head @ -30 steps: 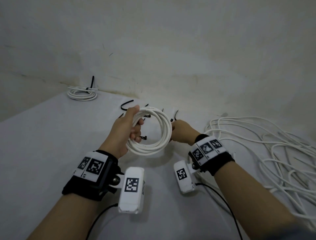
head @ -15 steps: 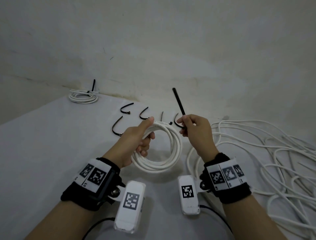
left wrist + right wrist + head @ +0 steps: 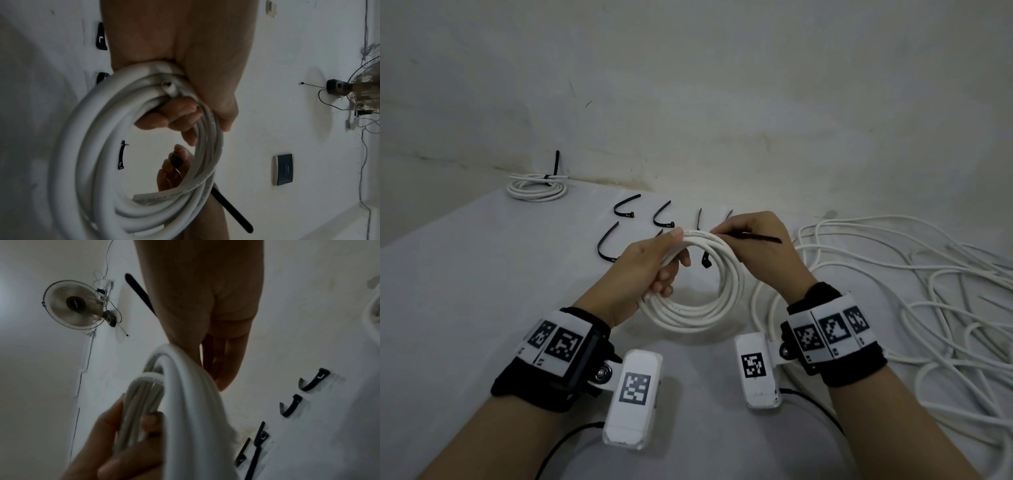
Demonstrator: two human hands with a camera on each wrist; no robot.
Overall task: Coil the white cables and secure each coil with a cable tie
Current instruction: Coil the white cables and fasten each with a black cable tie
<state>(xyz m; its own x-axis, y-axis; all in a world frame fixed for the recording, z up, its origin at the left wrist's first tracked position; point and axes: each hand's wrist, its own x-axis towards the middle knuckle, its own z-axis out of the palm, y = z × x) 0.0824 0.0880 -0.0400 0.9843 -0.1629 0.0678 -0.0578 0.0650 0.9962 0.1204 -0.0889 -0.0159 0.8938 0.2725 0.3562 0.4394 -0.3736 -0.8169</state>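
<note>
While the left hand (image 3: 643, 270) grips the white coil (image 3: 709, 301) at its upper left side, with thumb on top and fingers curled through the ring, the coil stands lifted above the grey table (image 3: 465, 291). The right hand (image 3: 760, 246) pinches a black cable tie (image 3: 753, 236) at the top right of the coil; the tie's head hangs inside the ring and its tail points to the right. Behind the hands some spare ties (image 3: 626, 209) lie on the table. A finished coil (image 3: 536, 185) lies in the far left corner, and loose white cables (image 3: 911, 284) spread at the right.
</note>
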